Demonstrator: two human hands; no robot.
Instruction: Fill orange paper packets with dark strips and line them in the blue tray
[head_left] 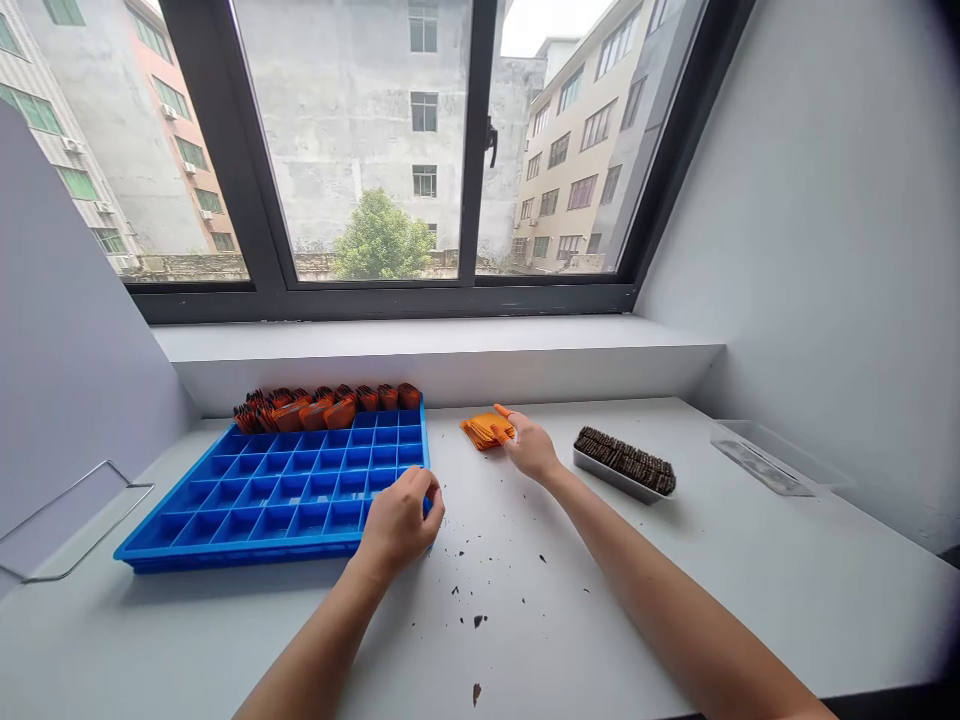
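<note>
My right hand [531, 449] reaches to a small fanned stack of flat orange packets [480, 430]. Its index finger stretches over the stack's far side and its thumb lies on top, the two apart. My left hand [403, 512] is closed, fingers curled in, at the right front edge of a blue compartment tray [247, 548]. Whatever it may hold is hidden. Orange and dark packets [315, 412] stand upright in the tray's back rows; the front compartments are bare. To the right, a metal tin [611, 480] holds tightly packed dark brown thin pieces [626, 458].
Dark crumbs and flakes [478, 621] lie scattered on the white table [555, 640]. A clear plastic lid or tray [772, 460] sits at the right. A bent wire stand [82, 575] is at the left, and a window sill [450, 338] runs behind.
</note>
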